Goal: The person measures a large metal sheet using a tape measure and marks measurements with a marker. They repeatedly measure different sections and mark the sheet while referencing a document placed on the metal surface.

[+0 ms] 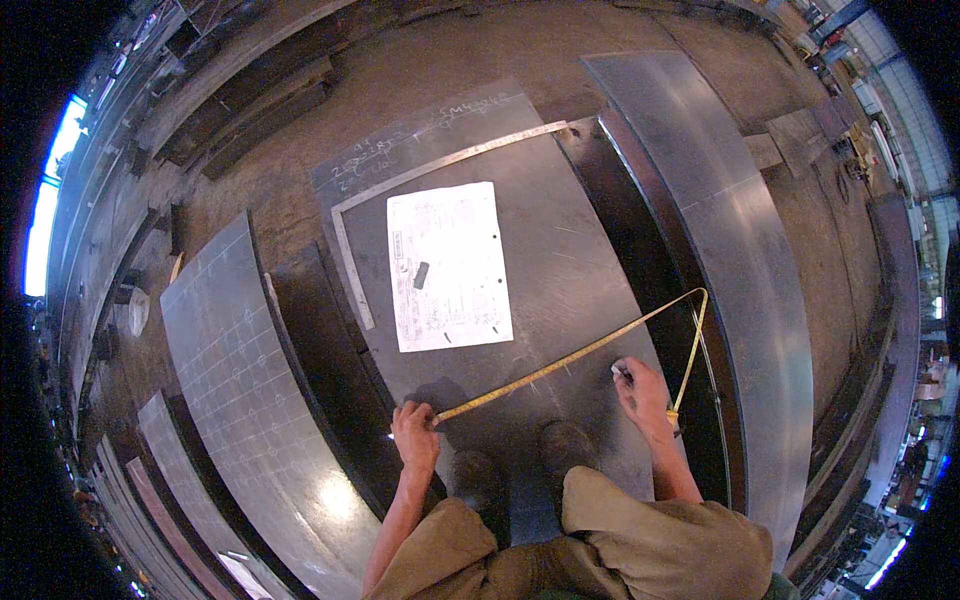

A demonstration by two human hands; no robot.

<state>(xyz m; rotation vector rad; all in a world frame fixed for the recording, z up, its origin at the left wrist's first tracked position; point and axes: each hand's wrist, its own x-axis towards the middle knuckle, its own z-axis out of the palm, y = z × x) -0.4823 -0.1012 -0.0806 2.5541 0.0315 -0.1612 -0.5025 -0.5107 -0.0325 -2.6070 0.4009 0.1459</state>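
Note:
My left hand (415,436) is closed at the left edge of a dark steel plate (560,240), its fingers pinching the end of a yellow tape measure (560,363). The blade runs slantwise across the plate, passes its right edge, then folds sharply and comes back toward my right wrist. Just above the plate, near its right side, my right hand (645,398) grips a small white piece of chalk (618,370). Short pale marks show on the steel beside the blade. Farther up lies a printed drawing sheet (465,270) with a small dark block (421,275) on it.
A metal framing square (450,160) lies around the sheet's far left corner. Chalk writing covers the plate's far end. A long steel plate (740,240) stands to the right across a dark gap; a gridded plate (240,340) lies left. My boots (565,447) are on the middle plate.

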